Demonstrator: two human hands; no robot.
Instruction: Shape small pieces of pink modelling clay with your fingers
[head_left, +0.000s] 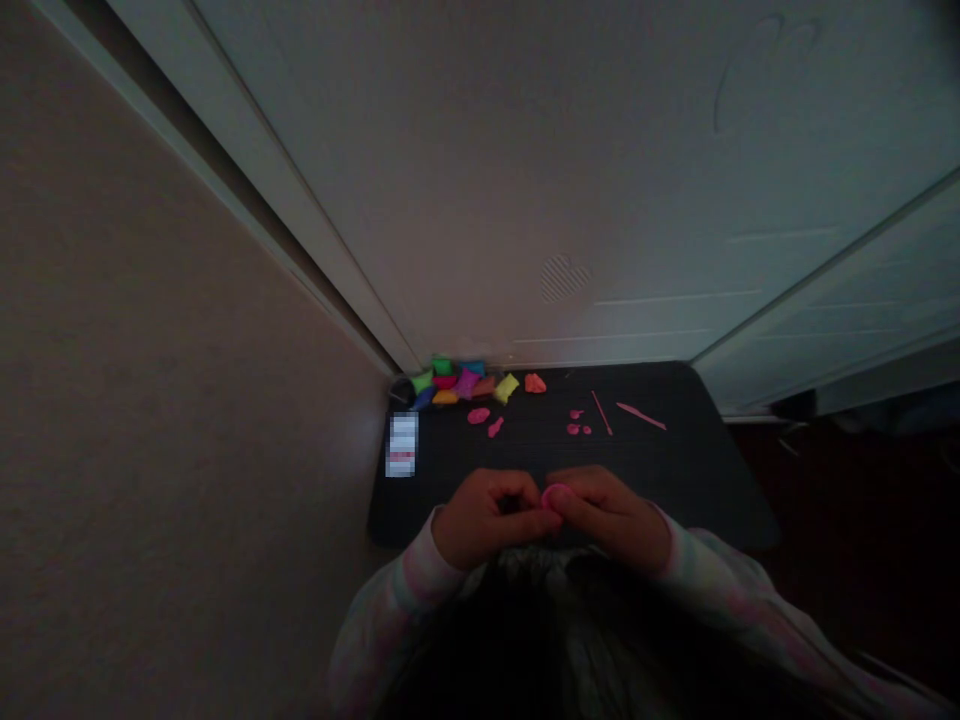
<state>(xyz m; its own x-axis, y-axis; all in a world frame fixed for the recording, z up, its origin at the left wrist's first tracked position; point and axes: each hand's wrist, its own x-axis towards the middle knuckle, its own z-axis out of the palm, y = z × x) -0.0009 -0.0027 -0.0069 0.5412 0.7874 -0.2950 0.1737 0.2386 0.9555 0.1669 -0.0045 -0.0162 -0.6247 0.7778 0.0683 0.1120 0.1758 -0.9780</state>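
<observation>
I registered, as the largest item, a pale panel (465, 180) with a raised heart relief, standing along the far edge of the dark tabletop (697, 480). Next in size were two pastel-patterned sleeves (375, 620), entering from the lower edge of my head view.

The left hand (480, 520) and right hand (626, 520) met over the near part of the tabletop. Both were clamped, thumb against fingers, on one pink piece, the left at its left edge and the right at its right.

At the far left corner I logged a cluster of coloured packets (466, 383). Just nearer lay a bright rectangle (402, 445), its content pixelated and unreadable to me. Right of centre, a pink knife-shaped tool (641, 416) lay beside a thin pink rod (601, 412), the two apart.

The pink piece (553, 491) was located between the fingertips of both hands, partly covered, with a curved rim exposed. Beyond it I noted a yellow packet (507, 389), an orange lump (535, 383) to its right, two flat pink shapes (478, 415) near the packets and, smallest, three pink bits (574, 429) left of the rod.
</observation>
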